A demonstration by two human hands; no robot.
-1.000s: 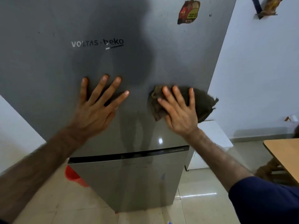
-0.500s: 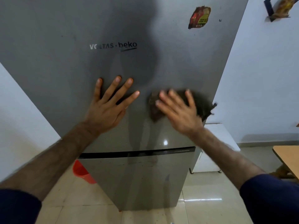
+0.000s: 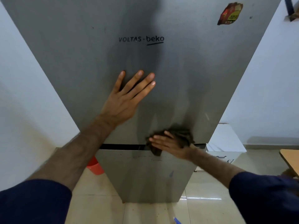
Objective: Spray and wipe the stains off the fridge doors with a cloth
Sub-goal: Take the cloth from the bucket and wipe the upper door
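Head view, looking down the front of a tall grey brushed-metal fridge (image 3: 90,50) bearing the dark lettering "VOLTAS · beko" (image 3: 141,40). The left hand (image 3: 125,98) lies flat against the upper fridge door (image 3: 202,75), below the lettering, with fingers straight and slightly spread, the palm pressed to the metal and nothing held. The right hand (image 3: 169,143) presses a crumpled dark brown cloth (image 3: 182,132) against the lower edge of the same door, fingers extended and laid side by side over the fabric, pointing left; this hand is blurred. The cloth protrudes above and to the right of the fingers, and a fold of it hangs over the black horizontal gap (image 3: 119,146) dividing the upper door from the lower fridge door (image 3: 145,178). Dark smudges run along the top of the lower door just beneath the gap. A torn red-and-yellow sticker (image 3: 229,13) sits near the upper right corner of the upper door. Both forearms are bare, with dark blue sleeves (image 3: 32,202) at the frame's lower corners. An orange plastic bucket (image 3: 95,165) stands on the beige tiled floor (image 3: 97,207) left of the fridge base; a white box-shaped unit (image 3: 226,139) stands to its right, against the pale wall (image 3: 267,78). A wooden tabletop edge (image 3: 291,159) enters at far right.
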